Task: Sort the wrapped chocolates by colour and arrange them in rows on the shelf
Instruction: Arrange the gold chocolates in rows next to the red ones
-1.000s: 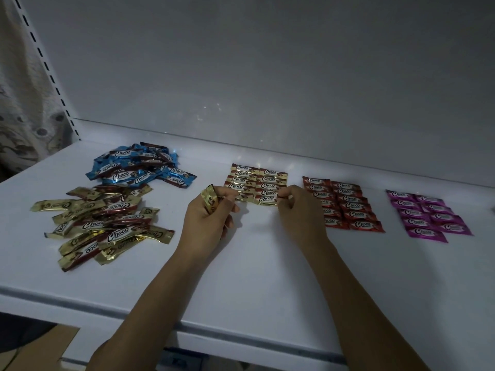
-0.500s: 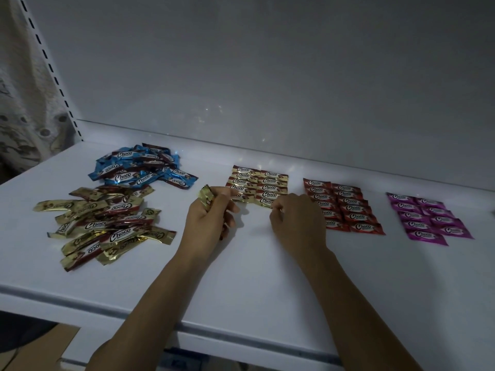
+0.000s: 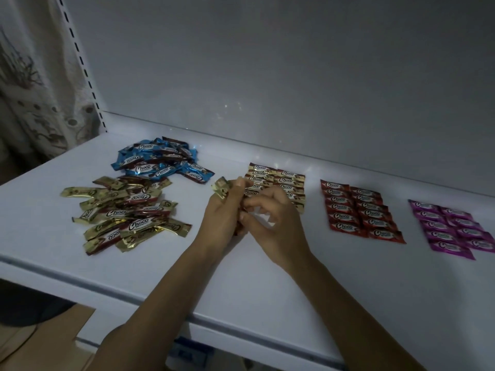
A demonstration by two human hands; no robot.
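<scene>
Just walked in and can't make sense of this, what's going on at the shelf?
A person is sorting wrapped chocolates on a white shelf. The left hand grips a gold bunch; the right hand, fingers curled, meets it, though whether it has pinched one is unclear. Behind the hands lie gold rows, with red rows and purple rows to the right. A gold pile and a blue pile lie loose on the left, not yet in rows.
</scene>
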